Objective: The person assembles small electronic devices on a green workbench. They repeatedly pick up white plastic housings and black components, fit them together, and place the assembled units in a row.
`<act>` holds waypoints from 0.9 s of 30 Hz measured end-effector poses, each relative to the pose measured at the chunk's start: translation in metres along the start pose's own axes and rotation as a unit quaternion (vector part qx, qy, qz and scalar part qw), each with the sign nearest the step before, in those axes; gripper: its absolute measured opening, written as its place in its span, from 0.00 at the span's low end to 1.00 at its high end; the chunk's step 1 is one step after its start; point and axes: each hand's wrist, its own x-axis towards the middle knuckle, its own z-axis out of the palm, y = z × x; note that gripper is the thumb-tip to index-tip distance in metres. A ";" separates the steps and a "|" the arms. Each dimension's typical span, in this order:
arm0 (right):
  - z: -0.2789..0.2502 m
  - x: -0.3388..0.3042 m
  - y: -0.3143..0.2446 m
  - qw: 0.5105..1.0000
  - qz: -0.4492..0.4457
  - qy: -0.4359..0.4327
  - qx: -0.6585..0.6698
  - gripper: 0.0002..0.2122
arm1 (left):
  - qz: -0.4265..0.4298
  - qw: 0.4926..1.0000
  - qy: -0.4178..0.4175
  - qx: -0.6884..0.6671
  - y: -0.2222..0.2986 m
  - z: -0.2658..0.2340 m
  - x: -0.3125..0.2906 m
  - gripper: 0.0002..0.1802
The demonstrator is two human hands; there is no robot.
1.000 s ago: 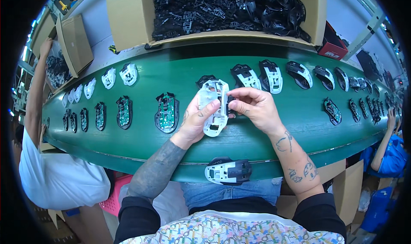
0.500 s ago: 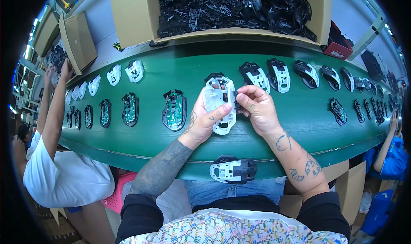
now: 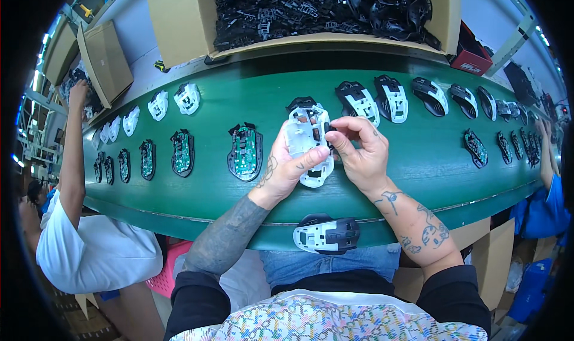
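My left hand [image 3: 283,164] is closed around a white computer mouse shell [image 3: 301,139], its thumb lying across the lower part. The shell is held tilted above the green belt, its cut-outs facing up. At its right edge my right hand [image 3: 363,153] pinches a small black piece [image 3: 328,129] between thumb and forefinger, against the shell. The fingers partly hide this piece, so its exact kind does not show. A black part [image 3: 301,104] sticks out beyond the shell's far end; whether it is joined to the shell I cannot tell. By the belt's near edge rests a white-and-black mouse shell [image 3: 326,234].
On the green belt [image 3: 287,212], mouse bases with green circuit boards [image 3: 244,153] stand left and right. White shells [image 3: 186,98] lie far left, white-and-black shells [image 3: 391,99] far right. A cardboard box [image 3: 179,24] of black parts stands behind. Co-workers' arms [image 3: 73,156] reach in at both sides.
My right fingers have shifted slightly along the shell's right edge, still pinching the black piece. At far left, the co-worker's arm has moved over the box there.
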 end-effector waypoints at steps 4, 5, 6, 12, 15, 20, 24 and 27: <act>0.006 -0.006 0.010 0.996 0.075 0.007 0.052 0.16 | 0.005 1.000 0.011 -0.012 -0.004 -0.001 -0.002 0.35; 0.007 -0.007 0.012 0.995 0.081 0.001 0.053 0.18 | 0.008 1.000 0.012 -0.010 -0.004 -0.003 -0.003 0.36; 0.007 -0.006 0.011 0.990 0.116 -0.022 0.071 0.23 | 0.026 1.000 0.012 0.009 -0.004 -0.003 -0.003 0.38; -0.001 -0.005 -0.006 0.967 0.117 -0.212 0.075 0.30 | 0.120 0.949 0.044 0.289 0.000 -0.006 -0.005 0.53; -0.003 0.001 -0.013 0.960 0.116 -0.238 0.095 0.30 | 0.158 0.905 0.054 0.391 0.001 -0.007 -0.003 0.55; -0.013 0.008 -0.012 0.977 0.061 -0.205 0.002 0.30 | 0.105 0.943 0.015 0.316 0.006 -0.006 0.003 0.41; -0.017 0.019 -0.009 0.978 0.024 -0.187 -0.092 0.22 | 0.042 0.986 0.018 0.158 0.011 -0.013 0.002 0.34; -0.038 0.066 0.000 0.986 -0.012 -0.036 -0.164 0.15 | 0.033 0.994 0.021 0.100 0.019 -0.016 0.001 0.31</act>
